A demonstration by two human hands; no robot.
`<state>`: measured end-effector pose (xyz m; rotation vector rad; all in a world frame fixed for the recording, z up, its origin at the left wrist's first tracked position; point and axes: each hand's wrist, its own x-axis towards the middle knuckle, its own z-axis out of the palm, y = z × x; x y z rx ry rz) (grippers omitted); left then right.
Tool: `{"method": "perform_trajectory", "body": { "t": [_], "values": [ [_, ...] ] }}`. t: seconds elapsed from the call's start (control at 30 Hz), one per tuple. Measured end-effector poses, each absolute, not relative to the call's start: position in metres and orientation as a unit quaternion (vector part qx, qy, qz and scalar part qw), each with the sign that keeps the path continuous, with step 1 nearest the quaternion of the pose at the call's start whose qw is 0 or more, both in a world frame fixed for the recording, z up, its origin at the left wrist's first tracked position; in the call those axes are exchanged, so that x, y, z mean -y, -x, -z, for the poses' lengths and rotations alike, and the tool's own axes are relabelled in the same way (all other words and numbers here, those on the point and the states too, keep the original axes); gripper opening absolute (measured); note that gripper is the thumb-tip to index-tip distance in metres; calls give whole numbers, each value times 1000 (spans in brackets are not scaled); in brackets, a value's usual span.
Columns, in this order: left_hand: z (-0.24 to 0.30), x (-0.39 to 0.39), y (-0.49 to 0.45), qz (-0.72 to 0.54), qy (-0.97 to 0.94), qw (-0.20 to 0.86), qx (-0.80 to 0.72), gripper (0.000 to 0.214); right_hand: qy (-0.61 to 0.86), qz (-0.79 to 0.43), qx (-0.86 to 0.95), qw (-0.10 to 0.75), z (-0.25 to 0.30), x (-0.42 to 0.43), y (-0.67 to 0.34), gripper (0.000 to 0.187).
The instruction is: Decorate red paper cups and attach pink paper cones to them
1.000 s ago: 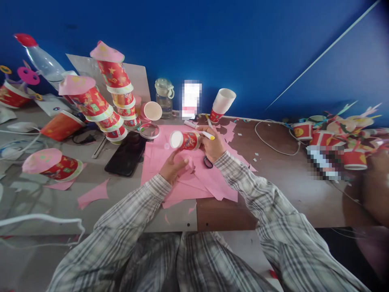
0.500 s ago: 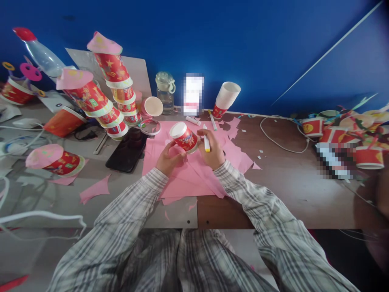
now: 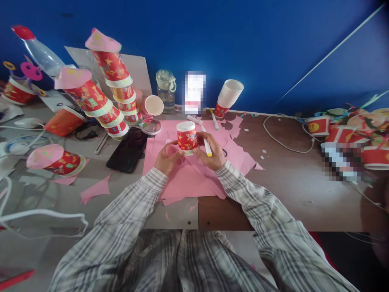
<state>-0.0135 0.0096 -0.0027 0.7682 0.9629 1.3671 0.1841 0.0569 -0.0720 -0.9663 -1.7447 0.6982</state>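
A red patterned paper cup [image 3: 187,138] stands upright, bottom up it seems, between my two hands over the pink paper [image 3: 182,184]. My left hand [image 3: 167,159] is closed on the cup's lower left side. On the other side, my right hand [image 3: 213,153] has its fingertips against the cup. That same hand also grips a white marker [image 3: 207,145] with a yellow end, which points down toward me. Beyond the cup, a white marker [image 3: 194,119] and another marker with a yellow end [image 3: 214,120] lie on the table.
Stacked red cups with pink paper tops [image 3: 111,67] lean at the left, near a black phone [image 3: 129,152]. A roll of tape [image 3: 151,126], a water bottle [image 3: 165,91] and a stack of cups [image 3: 229,95] are behind. Decorated cups [image 3: 343,132] and a cable [image 3: 285,148] occupy the right.
The cup has turned from tilted left to upright and shifted slightly right. My right fingers have come against it, with the marker still in that hand.
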Motion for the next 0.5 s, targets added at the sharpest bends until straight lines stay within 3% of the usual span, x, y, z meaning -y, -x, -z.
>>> {"method": "perform_trajectory", "body": {
  "t": [0.27, 0.5],
  "values": [
    [-3, -12, 14, -592, -239, 641, -426, 56, 371, -339, 712, 490, 66, -50, -183, 74],
    [-6, -10, 16, -560, -197, 676, -436, 52, 356, -291, 730, 505, 76, -47, -180, 62]
  ]
}}
